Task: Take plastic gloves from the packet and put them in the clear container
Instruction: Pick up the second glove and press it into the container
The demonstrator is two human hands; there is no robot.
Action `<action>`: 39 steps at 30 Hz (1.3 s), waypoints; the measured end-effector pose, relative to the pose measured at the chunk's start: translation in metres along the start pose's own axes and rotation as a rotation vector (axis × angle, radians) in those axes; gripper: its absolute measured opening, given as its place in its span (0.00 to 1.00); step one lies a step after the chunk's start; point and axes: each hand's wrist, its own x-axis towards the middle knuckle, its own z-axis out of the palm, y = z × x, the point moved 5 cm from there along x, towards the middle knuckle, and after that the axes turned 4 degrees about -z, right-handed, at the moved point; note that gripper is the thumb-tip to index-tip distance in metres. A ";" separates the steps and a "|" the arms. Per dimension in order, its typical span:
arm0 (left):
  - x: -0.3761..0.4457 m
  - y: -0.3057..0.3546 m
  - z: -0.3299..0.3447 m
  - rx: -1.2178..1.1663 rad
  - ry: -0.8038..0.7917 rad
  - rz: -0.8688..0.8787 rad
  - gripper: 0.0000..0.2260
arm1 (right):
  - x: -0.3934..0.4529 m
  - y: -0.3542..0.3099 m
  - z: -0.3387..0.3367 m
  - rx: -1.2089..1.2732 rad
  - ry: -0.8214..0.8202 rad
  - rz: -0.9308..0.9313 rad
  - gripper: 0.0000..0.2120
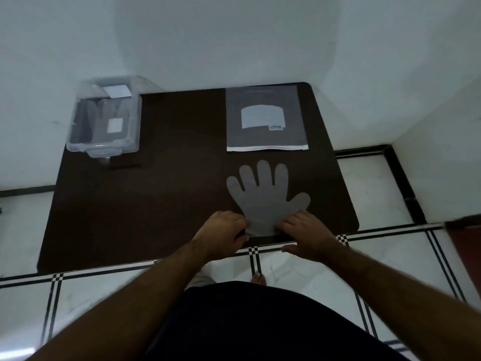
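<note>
A translucent plastic glove (263, 196) lies flat on the dark table (161, 194), fingers pointing away from me. My left hand (223, 233) pinches the left corner of its cuff, and my right hand (309, 235) rests with its fingertips on the right side of the cuff. The grey glove packet (265, 121) lies flat beyond the glove at the back right of the table. The clear container (104, 118) stands at the table's back left corner, with pale glove-like sheets and white labels inside.
White walls close in behind and to the right of the table. The floor has white tiles with black stripes. A reddish-brown edge (466, 246) shows at the far right. My dark clothing fills the bottom of the view.
</note>
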 end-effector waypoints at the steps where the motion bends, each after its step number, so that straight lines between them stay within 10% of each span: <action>1: 0.001 0.004 0.005 0.017 -0.004 0.000 0.14 | 0.000 0.001 0.004 -0.014 -0.004 -0.008 0.28; 14: 0.006 0.034 0.057 0.202 -0.038 0.067 0.33 | -0.004 -0.009 0.013 0.160 0.105 -0.052 0.07; 20: -0.012 0.035 0.014 -0.199 0.347 -0.100 0.13 | 0.008 -0.020 -0.063 0.381 0.391 -0.080 0.05; 29: -0.061 -0.045 -0.113 -0.993 0.664 -0.388 0.09 | 0.070 -0.050 -0.182 0.823 0.567 -0.008 0.08; 39: -0.116 -0.188 -0.241 -1.023 0.869 -0.375 0.03 | 0.205 -0.146 -0.295 1.209 0.404 -0.141 0.06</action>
